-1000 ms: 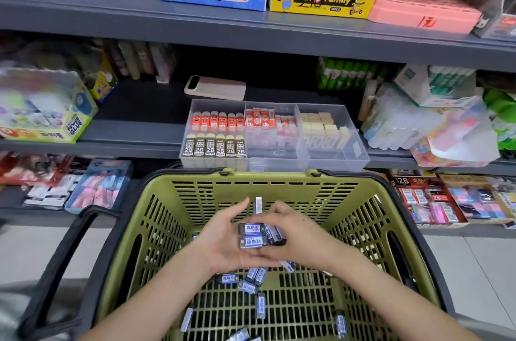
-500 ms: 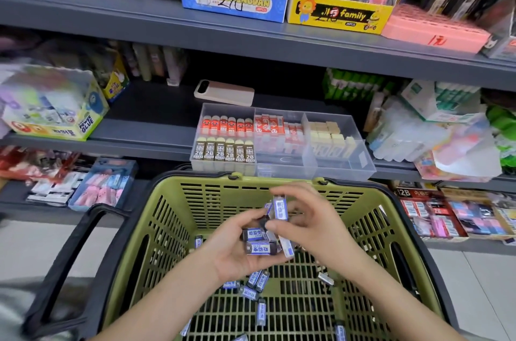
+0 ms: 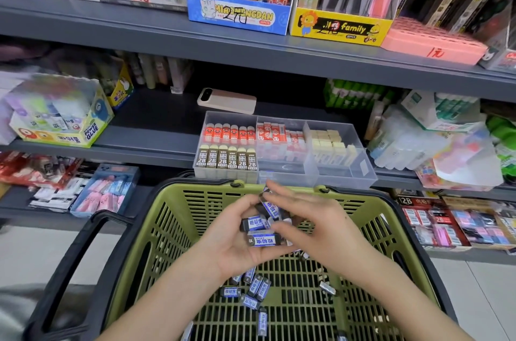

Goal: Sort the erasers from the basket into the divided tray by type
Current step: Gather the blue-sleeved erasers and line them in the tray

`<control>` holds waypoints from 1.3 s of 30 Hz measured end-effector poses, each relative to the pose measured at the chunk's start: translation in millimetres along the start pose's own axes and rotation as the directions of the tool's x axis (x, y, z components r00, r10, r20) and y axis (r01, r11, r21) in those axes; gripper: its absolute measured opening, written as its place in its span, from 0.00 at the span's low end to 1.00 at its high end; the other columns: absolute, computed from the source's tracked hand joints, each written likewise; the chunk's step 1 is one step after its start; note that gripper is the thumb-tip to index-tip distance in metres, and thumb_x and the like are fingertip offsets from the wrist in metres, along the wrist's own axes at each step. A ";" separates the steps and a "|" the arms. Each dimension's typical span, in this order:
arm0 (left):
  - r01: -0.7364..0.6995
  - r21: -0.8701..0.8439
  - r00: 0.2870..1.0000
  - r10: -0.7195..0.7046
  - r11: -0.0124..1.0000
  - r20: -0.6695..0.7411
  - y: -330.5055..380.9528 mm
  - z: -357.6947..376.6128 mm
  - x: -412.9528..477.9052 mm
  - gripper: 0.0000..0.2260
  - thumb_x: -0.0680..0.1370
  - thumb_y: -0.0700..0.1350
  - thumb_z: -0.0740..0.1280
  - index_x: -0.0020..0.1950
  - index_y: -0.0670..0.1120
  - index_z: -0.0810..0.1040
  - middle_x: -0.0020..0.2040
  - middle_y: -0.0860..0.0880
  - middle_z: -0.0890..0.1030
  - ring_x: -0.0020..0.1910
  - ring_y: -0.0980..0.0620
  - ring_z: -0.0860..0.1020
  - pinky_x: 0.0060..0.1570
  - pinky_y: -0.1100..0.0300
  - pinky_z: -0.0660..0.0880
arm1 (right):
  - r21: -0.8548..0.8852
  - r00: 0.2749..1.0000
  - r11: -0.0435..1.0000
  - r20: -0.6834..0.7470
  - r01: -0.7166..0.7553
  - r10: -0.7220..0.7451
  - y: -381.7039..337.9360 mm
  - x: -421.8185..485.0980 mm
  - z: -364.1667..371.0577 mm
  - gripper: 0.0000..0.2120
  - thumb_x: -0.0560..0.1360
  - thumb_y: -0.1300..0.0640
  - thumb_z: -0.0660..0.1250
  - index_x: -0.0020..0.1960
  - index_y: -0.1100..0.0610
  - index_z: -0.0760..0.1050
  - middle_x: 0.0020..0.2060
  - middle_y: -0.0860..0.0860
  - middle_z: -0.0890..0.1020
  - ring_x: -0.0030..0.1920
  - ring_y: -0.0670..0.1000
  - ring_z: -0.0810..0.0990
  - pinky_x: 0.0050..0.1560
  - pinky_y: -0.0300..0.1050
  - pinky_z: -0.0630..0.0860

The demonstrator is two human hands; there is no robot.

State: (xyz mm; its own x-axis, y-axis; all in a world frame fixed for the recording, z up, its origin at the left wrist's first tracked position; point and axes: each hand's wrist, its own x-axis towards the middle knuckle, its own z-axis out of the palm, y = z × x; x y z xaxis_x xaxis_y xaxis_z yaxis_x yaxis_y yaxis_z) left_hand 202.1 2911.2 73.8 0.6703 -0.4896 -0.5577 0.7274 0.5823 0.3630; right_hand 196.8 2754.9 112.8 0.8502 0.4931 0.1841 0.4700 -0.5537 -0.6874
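Two grey shelves [image 3: 156, 142] fill the view. A green basket [image 3: 173, 229] sits just before the clear divided tray [image 3: 349, 170] on the lower shelf. Boxes read "family" [image 3: 339, 28] and "POWER GLUE" [image 3: 64, 123]. The left hand [image 3: 231, 254] cups stacked blue-sleeved erasers [image 3: 262, 240], fingers curled round them. The right hand [image 3: 315, 229] pinches one more against the stack. Loose erasers [image 3: 255, 289] lie on the basket floor, and "2B" erasers [image 3: 227, 159] fill the tray's left compartment.

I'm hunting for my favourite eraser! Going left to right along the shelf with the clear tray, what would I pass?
Power Glue box → orange-sleeved erasers → red-and-white erasers → cream erasers → heap of clear plastic packs.
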 end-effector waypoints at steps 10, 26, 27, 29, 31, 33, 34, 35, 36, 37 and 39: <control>-0.046 0.029 0.999 0.046 0.999 0.002 8.2 9.1 -9.4 0.13 0.66 0.45 0.72 0.45 0.38 0.85 0.47 0.37 0.84 0.45 0.38 0.83 0.39 0.40 0.80 | 0.194 0.973 0.955 -0.014 -0.222 0.229 0.1 3.1 -18.2 0.31 0.71 0.62 0.72 0.60 0.31 0.65 0.50 0.37 0.81 0.46 0.57 0.83 0.48 0.50 0.80; -0.313 0.176 0.948 0.317 0.933 0.005 62.9 -2.6 -10.0 0.14 0.69 0.49 0.69 0.44 0.40 0.85 0.42 0.39 0.81 0.37 0.46 0.80 0.24 0.62 0.74 | 0.846 0.804 0.462 -0.070 -0.266 0.591 44.4 73.8 -31.2 0.08 0.78 0.66 0.60 0.49 0.54 0.71 0.41 0.57 0.79 0.31 0.51 0.81 0.27 0.41 0.78; -0.327 0.177 0.944 0.331 0.928 0.004 66.5 -2.3 -9.2 0.14 0.69 0.49 0.69 0.44 0.40 0.85 0.42 0.39 0.81 0.37 0.46 0.80 0.24 0.62 0.74 | 0.851 0.804 0.440 -0.037 -0.286 0.594 45.4 78.1 -30.1 0.08 0.79 0.66 0.58 0.51 0.54 0.71 0.43 0.58 0.77 0.31 0.51 0.81 0.27 0.40 0.77; -0.346 0.171 0.936 0.353 0.923 -0.012 73.2 -1.4 -6.7 0.14 0.68 0.49 0.69 0.45 0.39 0.84 0.41 0.39 0.81 0.38 0.45 0.80 0.24 0.61 0.74 | 0.853 0.808 0.389 0.064 -0.349 0.585 47.4 85.3 -29.9 0.10 0.78 0.70 0.58 0.52 0.58 0.73 0.43 0.58 0.76 0.35 0.51 0.79 0.30 0.39 0.78; -0.364 0.152 0.928 0.371 0.919 -0.018 78.9 -0.3 -4.6 0.15 0.68 0.48 0.69 0.47 0.38 0.83 0.42 0.39 0.80 0.38 0.45 0.80 0.24 0.61 0.74 | 0.839 0.804 0.353 0.155 -0.414 0.573 49.5 90.5 -31.2 0.11 0.76 0.73 0.60 0.51 0.61 0.76 0.42 0.57 0.76 0.37 0.50 0.79 0.34 0.38 0.79; -0.383 0.148 0.921 0.389 0.912 -0.011 83.7 0.4 -2.4 0.15 0.68 0.48 0.69 0.46 0.38 0.83 0.42 0.38 0.81 0.37 0.46 0.80 0.24 0.61 0.74 | 0.826 0.777 0.332 0.187 -0.456 0.601 52.3 95.2 -32.4 0.13 0.72 0.75 0.63 0.52 0.62 0.75 0.40 0.56 0.78 0.33 0.49 0.82 0.33 0.37 0.79; -0.395 0.160 0.916 0.401 0.905 -0.006 85.2 0.5 -1.6 0.14 0.68 0.48 0.69 0.45 0.38 0.84 0.42 0.39 0.81 0.37 0.46 0.81 0.24 0.60 0.74 | 0.824 0.760 0.323 0.185 -0.465 0.623 53.5 96.9 -33.1 0.14 0.71 0.75 0.65 0.52 0.62 0.74 0.38 0.56 0.80 0.31 0.48 0.82 0.31 0.36 0.78; -0.406 0.178 0.911 0.412 0.897 0.001 87.2 0.6 -0.6 0.14 0.68 0.48 0.69 0.44 0.39 0.85 0.42 0.39 0.81 0.36 0.47 0.81 0.25 0.60 0.74 | 0.824 0.747 0.312 0.185 -0.472 0.639 54.8 98.9 -33.8 0.14 0.69 0.75 0.67 0.52 0.62 0.74 0.36 0.55 0.81 0.30 0.47 0.82 0.30 0.36 0.78; -0.417 0.201 0.906 0.424 0.887 0.008 89.1 0.1 0.6 0.14 0.67 0.49 0.69 0.43 0.40 0.85 0.43 0.40 0.82 0.36 0.47 0.81 0.25 0.60 0.75 | 0.822 0.737 0.306 0.190 -0.481 0.649 57.0 101.1 -33.8 0.14 0.68 0.74 0.68 0.51 0.63 0.74 0.34 0.54 0.82 0.30 0.46 0.82 0.30 0.35 0.77; -0.425 0.227 0.901 0.433 0.876 0.017 90.9 0.4 1.3 0.13 0.67 0.49 0.69 0.43 0.41 0.85 0.43 0.41 0.83 0.37 0.48 0.82 0.26 0.60 0.75 | 0.813 0.730 0.303 0.203 -0.497 0.652 58.9 102.9 -33.8 0.14 0.66 0.72 0.70 0.50 0.64 0.75 0.33 0.52 0.83 0.31 0.45 0.82 0.30 0.34 0.77; -0.439 0.278 0.893 0.448 0.854 0.032 94.5 1.0 2.8 0.13 0.68 0.50 0.69 0.42 0.43 0.86 0.43 0.43 0.83 0.38 0.49 0.82 0.27 0.60 0.75 | 0.791 0.721 0.303 0.233 -0.531 0.653 61.0 106.1 -33.6 0.14 0.62 0.67 0.72 0.47 0.64 0.78 0.35 0.53 0.83 0.32 0.45 0.81 0.30 0.33 0.76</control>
State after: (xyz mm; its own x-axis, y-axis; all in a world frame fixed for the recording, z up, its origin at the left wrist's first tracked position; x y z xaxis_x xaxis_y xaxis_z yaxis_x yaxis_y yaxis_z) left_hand 272.9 2964.2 107.3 0.9296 -0.1973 -0.3112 0.3682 0.5322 0.7623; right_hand 323.7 2750.9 114.0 0.8643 0.1501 -0.4800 -0.4964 0.1011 -0.8622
